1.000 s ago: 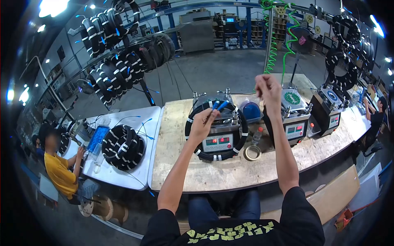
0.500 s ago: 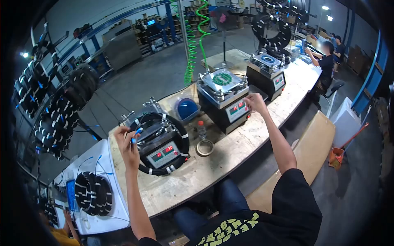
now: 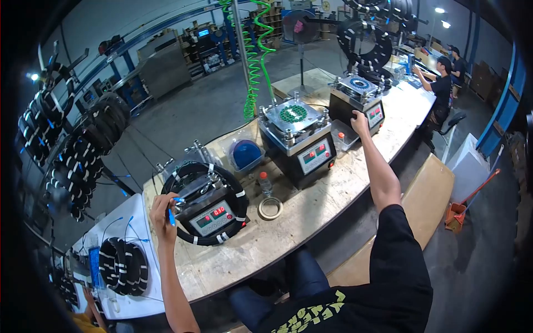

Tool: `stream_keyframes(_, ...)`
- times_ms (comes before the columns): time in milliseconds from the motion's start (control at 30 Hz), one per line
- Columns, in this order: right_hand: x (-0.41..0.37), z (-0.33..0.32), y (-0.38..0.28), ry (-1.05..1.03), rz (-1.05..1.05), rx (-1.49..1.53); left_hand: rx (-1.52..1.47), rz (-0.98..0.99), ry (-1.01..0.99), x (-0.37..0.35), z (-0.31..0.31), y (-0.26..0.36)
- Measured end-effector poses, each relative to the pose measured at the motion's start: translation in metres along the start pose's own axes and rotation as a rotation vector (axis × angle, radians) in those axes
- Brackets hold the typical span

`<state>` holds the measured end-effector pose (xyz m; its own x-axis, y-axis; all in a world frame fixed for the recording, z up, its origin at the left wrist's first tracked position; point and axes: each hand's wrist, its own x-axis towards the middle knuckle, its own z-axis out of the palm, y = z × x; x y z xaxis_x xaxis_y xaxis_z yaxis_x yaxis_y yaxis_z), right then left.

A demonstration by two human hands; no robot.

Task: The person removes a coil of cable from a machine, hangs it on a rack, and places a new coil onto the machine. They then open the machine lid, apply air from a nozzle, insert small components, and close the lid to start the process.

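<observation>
My left hand [image 3: 162, 215] is closed on blue cable connectors [image 3: 171, 217] at the left side of a coiled black cable [image 3: 242, 213] with white tape bands. That coil rests around a small machine [image 3: 211, 217] with a lit red display. My right hand [image 3: 360, 123], its fingers curled, is at the front of the far machine [image 3: 341, 105], left of its display; whether it grips anything is hidden. Between the hands stands a middle machine [image 3: 304, 149] with a green-patterned top plate [image 3: 292, 114].
On the wooden bench [image 3: 244, 255] are a tape roll [image 3: 270, 208], a red-capped bottle [image 3: 265, 184], a tub with a blue item [image 3: 245, 154] and a clear tray [image 3: 345, 141] with another red cap. More coils [image 3: 123, 266] lie on the left table. Co-workers [image 3: 441, 86] sit at far right.
My right hand has moved from the middle machine's display to the far machine. My left hand has shifted down and left, still holding the connectors. The near display's first number differs.
</observation>
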<state>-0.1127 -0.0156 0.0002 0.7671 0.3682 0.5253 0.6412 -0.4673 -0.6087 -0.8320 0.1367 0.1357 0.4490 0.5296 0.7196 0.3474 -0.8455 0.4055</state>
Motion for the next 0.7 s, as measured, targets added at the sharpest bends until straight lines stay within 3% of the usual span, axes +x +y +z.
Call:
stream_keyframes(100,-0.005,0.021,-0.001,0.074,-0.224,0.080,-0.097,0.032,-0.003,0.000,-0.001,-0.013)
stream_keyframes(133,-0.014,0.012,-0.037,-0.175,-0.029,0.395,-0.084,0.025,-0.029,0.002,-0.002,-0.015)
stream_keyframes(267,-0.073,-0.015,-0.207,-0.498,-0.267,0.745,-0.054,0.056,-0.003,0.009,0.000,-0.015)
stream_keyframes(400,-0.165,-0.037,-0.362,-1.000,-0.442,0.778,-0.056,0.051,-0.030,0.009,0.000,-0.014)
stream_keyframes(467,-0.221,-0.036,-0.417,-1.191,-0.328,0.896,-0.059,0.030,-0.095,0.008,-0.004,-0.012)
stream_keyframes(533,-0.256,-0.027,-0.451,-1.331,-0.370,0.846,-0.062,0.043,-0.113,0.008,-0.004,-0.014)
stream_keyframes(633,-0.283,-0.021,-0.473,-1.386,-0.308,0.989,-0.058,0.065,-0.119,0.005,-0.004,-0.018)
stream_keyframes(700,-0.293,-0.020,-0.478,-1.368,-0.145,1.099,-0.038,0.050,-0.138,0.009,-0.009,-0.018)
